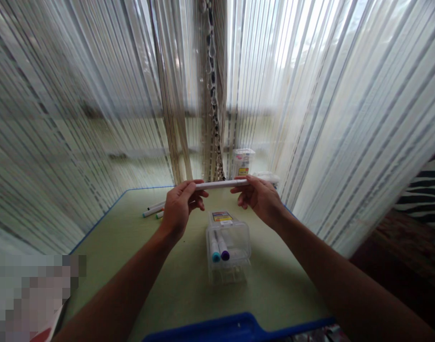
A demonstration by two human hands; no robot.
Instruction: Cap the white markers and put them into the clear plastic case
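Note:
A white marker (220,184) is held level above the table, one end in each hand. My left hand (181,204) pinches its left end between thumb and fingers. At the other end, my right hand (262,197) grips it the same way; both ends are partly covered by fingers. Below the hands lies a clear plastic case (238,242) with a yellow label. Inside it are a marker with a turquoise end (215,256) and one with a purple end (225,255). Several white markers (154,210) lie on the table beyond my left wrist.
The pale green table (181,294) has a blue rim with a blue tray recess (217,327) at the near edge. At the back stand a clear container (243,162) and a white item (267,178). String curtains (331,118) hang behind. A pixelated patch covers the lower left.

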